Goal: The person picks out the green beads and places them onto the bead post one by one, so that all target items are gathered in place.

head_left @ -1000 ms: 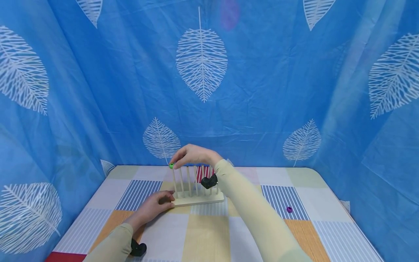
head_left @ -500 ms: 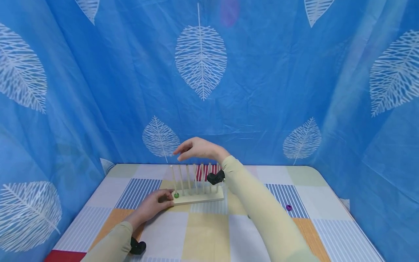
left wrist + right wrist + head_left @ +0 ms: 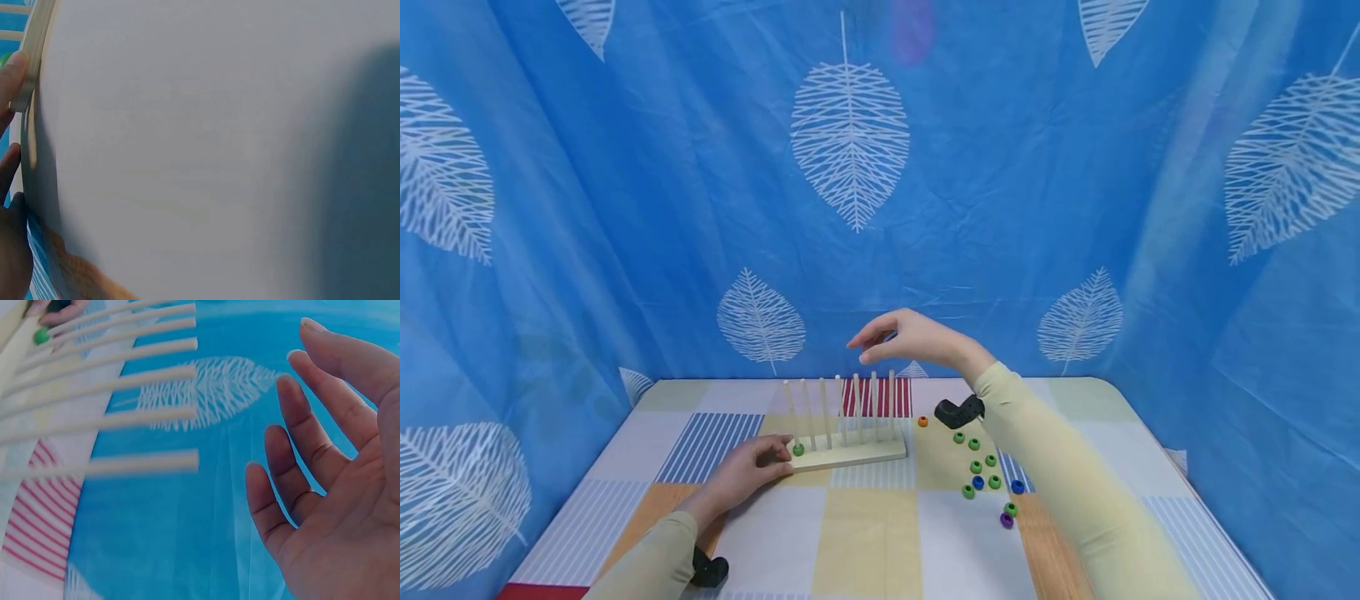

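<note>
A pale wooden peg rack [image 3: 857,455] with several upright pegs stands left of the middle in the head view. One green bead [image 3: 798,450] sits at the foot of its leftmost peg. My left hand [image 3: 741,473] holds the rack's left end; in the left wrist view the thumb [image 3: 14,78] lies against the base [image 3: 37,47]. My right hand [image 3: 919,340] is in the air above the rack's right end. Its fingers are loosely bent and hold nothing, as the right wrist view also shows beside the blurred pegs [image 3: 156,375].
Several loose green beads [image 3: 976,467] lie right of the rack, with two blue beads [image 3: 1017,487], a purple bead [image 3: 1007,520] and an orange bead [image 3: 922,422]. The patchwork tablecloth [image 3: 872,533] ends at a blue leaf-print curtain [image 3: 970,208].
My right hand let go of the green bead, which dropped down the leftmost peg, and then moved right. More loose beads came into sight. My left hand stayed at the rack.
</note>
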The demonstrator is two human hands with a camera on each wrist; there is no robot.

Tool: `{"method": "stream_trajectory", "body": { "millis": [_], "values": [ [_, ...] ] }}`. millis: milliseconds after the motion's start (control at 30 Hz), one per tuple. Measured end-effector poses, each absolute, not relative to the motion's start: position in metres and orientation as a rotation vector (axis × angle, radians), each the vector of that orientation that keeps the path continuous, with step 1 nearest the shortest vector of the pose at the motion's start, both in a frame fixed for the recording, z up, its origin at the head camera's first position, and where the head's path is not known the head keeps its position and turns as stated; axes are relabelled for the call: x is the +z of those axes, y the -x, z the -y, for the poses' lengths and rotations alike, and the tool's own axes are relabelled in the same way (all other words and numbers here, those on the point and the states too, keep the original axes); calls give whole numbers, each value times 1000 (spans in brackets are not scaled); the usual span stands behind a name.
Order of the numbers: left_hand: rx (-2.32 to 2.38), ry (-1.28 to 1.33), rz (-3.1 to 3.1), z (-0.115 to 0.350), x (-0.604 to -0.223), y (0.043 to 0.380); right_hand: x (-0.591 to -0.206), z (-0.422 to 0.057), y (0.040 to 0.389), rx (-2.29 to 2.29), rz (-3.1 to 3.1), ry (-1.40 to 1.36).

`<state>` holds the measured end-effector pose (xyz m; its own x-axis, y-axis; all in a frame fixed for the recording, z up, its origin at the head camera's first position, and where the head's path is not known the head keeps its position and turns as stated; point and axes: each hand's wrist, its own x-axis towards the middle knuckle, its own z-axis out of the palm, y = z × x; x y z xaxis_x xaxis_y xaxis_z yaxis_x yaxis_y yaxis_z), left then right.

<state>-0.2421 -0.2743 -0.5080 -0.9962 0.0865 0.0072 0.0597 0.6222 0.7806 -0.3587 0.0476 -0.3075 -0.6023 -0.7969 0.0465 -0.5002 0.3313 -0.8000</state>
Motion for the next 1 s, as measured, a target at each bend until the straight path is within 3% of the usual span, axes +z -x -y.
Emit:
{"method": "stream_trajectory", "body": {
  "millis": [600, 1000],
  "values": [
    [1344, -93, -2798, 276, -509, 241, -374, -162, 344, -1196, -2398, 798],
    [1369, -108, -2798, 273, -508, 241, -423, -209, 329, -1170, -2402, 768]
  ]
}}
